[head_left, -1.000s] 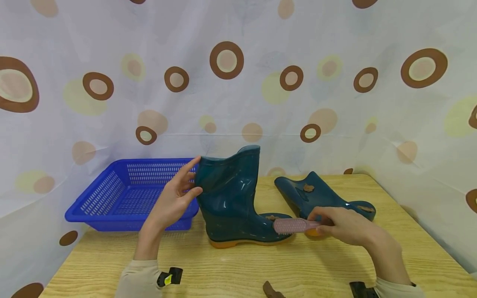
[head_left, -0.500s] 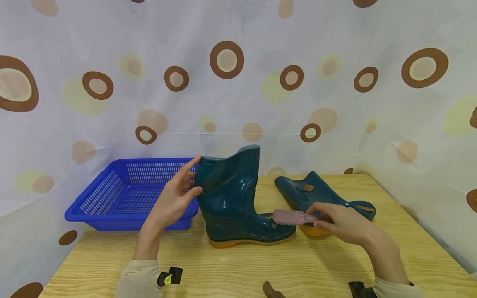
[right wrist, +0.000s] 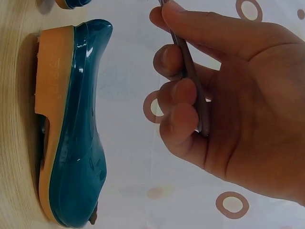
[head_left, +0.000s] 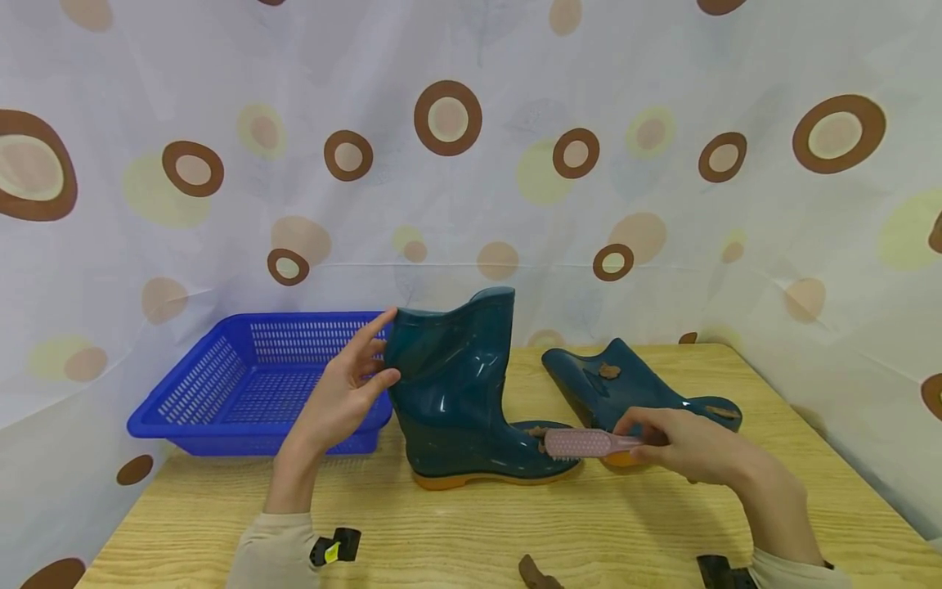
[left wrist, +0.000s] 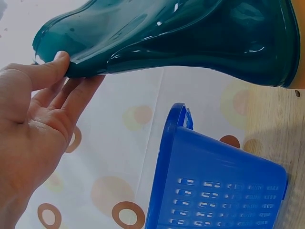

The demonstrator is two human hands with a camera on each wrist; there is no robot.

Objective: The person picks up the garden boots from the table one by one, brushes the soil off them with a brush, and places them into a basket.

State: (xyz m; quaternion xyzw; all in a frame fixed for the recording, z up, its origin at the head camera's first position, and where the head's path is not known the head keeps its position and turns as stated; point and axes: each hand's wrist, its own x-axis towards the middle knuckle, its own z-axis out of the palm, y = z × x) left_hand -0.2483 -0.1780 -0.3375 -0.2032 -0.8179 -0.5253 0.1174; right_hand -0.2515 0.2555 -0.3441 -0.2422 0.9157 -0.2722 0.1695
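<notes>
A dark green rubber boot (head_left: 449,409) with an orange sole stands upright on the table, toe to the right. My left hand (head_left: 346,397) pinches the back of its shaft near the top; in the left wrist view the thumb presses one side of the boot (left wrist: 157,38), fingers behind. My right hand (head_left: 688,446) grips the handle of a pink brush (head_left: 581,443), bristles down over the boot's toe. Brown mud-like lumps (head_left: 536,432) lie on that toe beside the brush head. In the right wrist view my fingers curl round the brush handle (right wrist: 190,71).
A second green boot (head_left: 640,380) lies at the right, with brown lumps on its shaft and toe. Behind the left hand stands a blue plastic basket (head_left: 257,429). A brown piece (head_left: 537,574) lies at the table's front edge. A patterned curtain (head_left: 471,204) hangs behind.
The brush rose and moved slightly back over the boot's toe, then came down and to the right with my right hand. My left hand and the boot have stayed in place.
</notes>
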